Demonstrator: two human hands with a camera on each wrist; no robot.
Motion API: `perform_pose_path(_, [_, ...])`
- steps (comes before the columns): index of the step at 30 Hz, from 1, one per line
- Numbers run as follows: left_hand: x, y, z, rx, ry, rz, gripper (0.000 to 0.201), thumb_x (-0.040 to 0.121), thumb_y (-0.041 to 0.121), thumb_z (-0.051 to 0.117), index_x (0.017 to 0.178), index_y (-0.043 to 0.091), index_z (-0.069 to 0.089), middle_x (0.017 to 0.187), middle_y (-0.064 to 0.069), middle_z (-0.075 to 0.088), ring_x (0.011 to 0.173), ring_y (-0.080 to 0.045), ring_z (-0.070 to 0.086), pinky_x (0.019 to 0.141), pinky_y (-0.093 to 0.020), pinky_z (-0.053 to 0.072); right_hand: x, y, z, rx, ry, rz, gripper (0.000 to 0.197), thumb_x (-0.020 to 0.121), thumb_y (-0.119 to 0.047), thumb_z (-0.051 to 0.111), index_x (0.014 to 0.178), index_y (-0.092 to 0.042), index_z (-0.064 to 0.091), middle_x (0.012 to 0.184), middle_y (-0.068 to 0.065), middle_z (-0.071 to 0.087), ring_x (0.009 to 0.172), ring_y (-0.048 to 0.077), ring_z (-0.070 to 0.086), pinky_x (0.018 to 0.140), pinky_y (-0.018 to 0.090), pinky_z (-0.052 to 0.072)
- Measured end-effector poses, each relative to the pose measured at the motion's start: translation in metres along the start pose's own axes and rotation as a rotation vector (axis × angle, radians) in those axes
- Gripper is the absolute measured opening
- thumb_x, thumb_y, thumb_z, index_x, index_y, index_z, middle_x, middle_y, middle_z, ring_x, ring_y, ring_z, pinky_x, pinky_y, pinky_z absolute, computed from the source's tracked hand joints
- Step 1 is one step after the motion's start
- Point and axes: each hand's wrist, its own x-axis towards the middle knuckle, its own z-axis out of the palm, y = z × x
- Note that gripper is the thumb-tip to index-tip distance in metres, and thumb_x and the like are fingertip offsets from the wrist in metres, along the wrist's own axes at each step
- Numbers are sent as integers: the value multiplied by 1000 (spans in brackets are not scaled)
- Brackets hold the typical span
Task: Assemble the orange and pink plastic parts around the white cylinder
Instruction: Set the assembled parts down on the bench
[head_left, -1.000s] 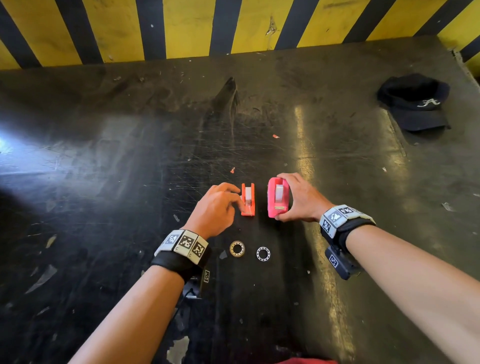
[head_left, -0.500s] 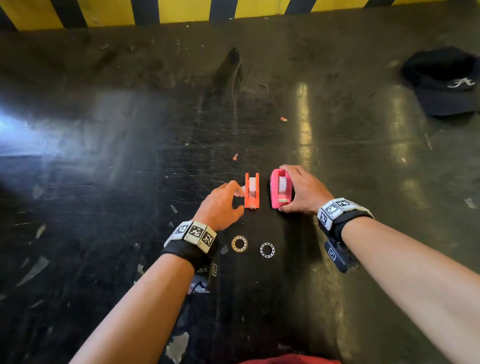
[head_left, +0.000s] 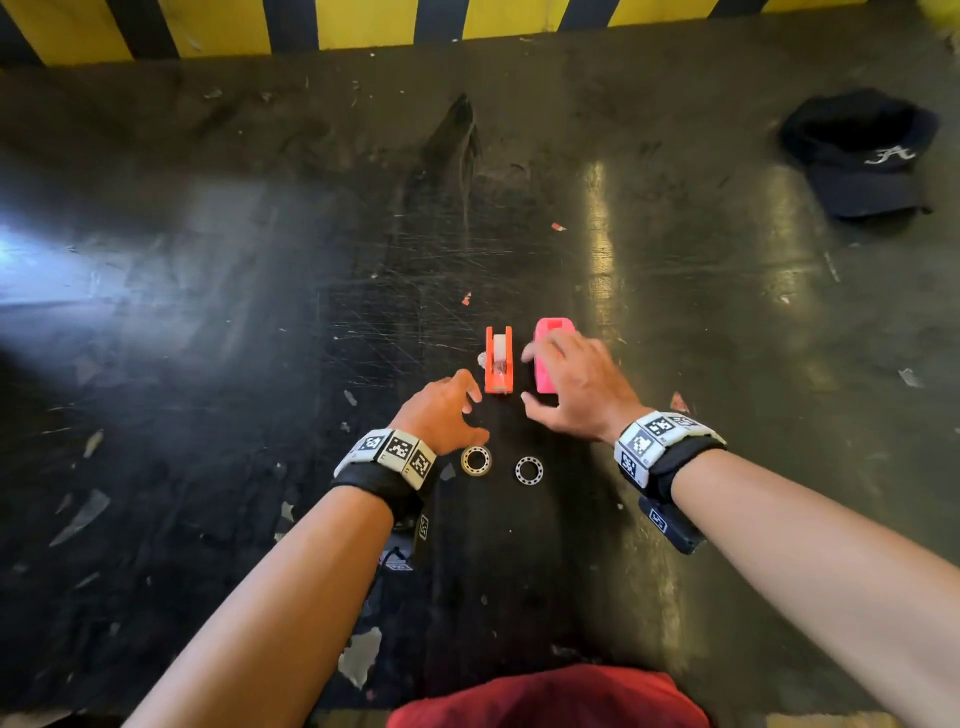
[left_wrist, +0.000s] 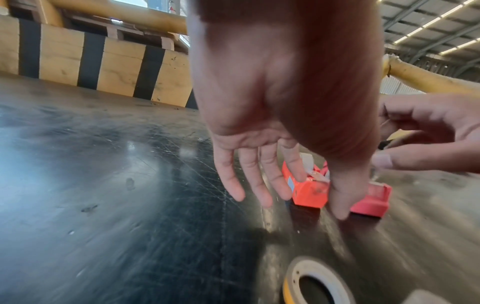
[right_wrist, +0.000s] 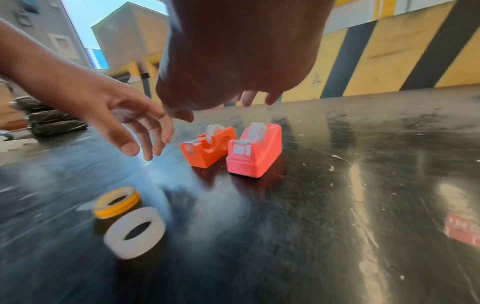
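Black tabletop (head_left: 208, 364) — two tape dispensers (right_wrist: 207, 148)

We take this for an industrial shed or warehouse: a scuffed black tabletop (head_left: 260, 364) backed by a yellow-and-black hazard-striped barrier (head_left: 363, 21), yellow pipes (left_wrist: 428, 80) at the upper right, and a metal truss roof (left_wrist: 428, 18) with strip lights.

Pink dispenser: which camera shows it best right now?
The right wrist view: the pink dispenser stands whole and unblocked there. In the head view the right hand covers part of it; in the left wrist view only a corner shows behind the thumb.
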Motion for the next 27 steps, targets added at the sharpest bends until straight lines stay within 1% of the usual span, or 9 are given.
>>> perform_pose_path(3, [-13, 1, 16, 83, -76, 0, 60, 74, 37, 85, 125, 28, 54, 115, 3, 60, 107, -21, 63, 96, -44, 56, -15, -17, 8, 79, -240, -80, 34, 83, -39, 78, 107, -20, 62, 104, 0, 60, 89, 23, 61, 76, 40, 56])
perform_pose_path(5, [-21, 1, 30, 137, -87, 0, 65, 75, 35, 86, 131, 29, 53, 123, 0, 57, 112, -22, 62, 98, -44, 55, -26, -25, 16, 79, -448, -48, 41, 82, -40, 82, 112, -25, 60, 111, -2, 56, 94, 19, 58, 78, 37, 56])
perform_pose_path(7, [-28, -2, 44, 181, -48, 8, 63, 78, 32, 84, 133, 28, 54, 127, -3, 54, 114, -24, 61, 97, -46, 56, -38, -29, 27, 56, -547, -18, 49, 81, -40, 84, 121, -27, 57, 120, -1, 51, 101, 20, 56, 82, 40, 55])
perform_pose_path(11, [-42, -10, 64, 166, 46, 41, 47, 86, 25, 76, 130, 24, 57, 126, -6, 56, 113, -29, 62, 95, -43, 55, -55, -34, 44, 52, -531, 18, 42, 88, -30, 80, 124, -24, 59, 121, 3, 52, 104, 26, 60, 86, 45, 55])
perform_pose_path(16, [-54, -19, 64, 132, 66, 44, 42, 88, 30, 73, 128, 24, 60, 123, -4, 59, 109, -27, 65, 95, -38, 55, -57, -37, 38, 70, -556, 57, 30, 90, -26, 78, 117, -22, 65, 115, 3, 56, 102, 26, 63, 87, 43, 55])
perform_pose_path(20, [-56, -26, 33, 117, 88, -1, 42, 87, 36, 74, 126, 27, 61, 121, -3, 62, 108, -27, 67, 95, -44, 57, -34, -41, 18, 89, -519, 87, 27, 90, -32, 79, 114, -24, 69, 112, 0, 58, 100, 26, 65, 85, 41, 56])
perform_pose_path(22, [-53, -30, 10, 109, 130, 0, 43, 83, 37, 75, 123, 27, 63, 118, -4, 64, 106, -29, 67, 95, -46, 57, -16, -46, 6, 101, -477, 78, 26, 89, -27, 80, 113, -21, 71, 112, 0, 57, 102, 26, 65, 86, 38, 54])
perform_pose_path(25, [-46, -39, -23, 101, 212, 15, 39, 85, 36, 73, 121, 24, 65, 115, -6, 65, 105, -30, 67, 95, -45, 56, 16, -55, -6, 92, -407, 62, 27, 90, -18, 78, 116, -22, 71, 123, 2, 59, 116, 26, 63, 94, 39, 53])
perform_pose_path(27, [-40, -45, -42, 90, 255, 21, 38, 86, 34, 73, 122, 23, 65, 115, -7, 65, 106, -30, 65, 95, -43, 55, 37, -62, -10, 60, -366, 86, 33, 90, -12, 74, 120, -24, 69, 122, 2, 57, 110, 28, 65, 85, 34, 53])
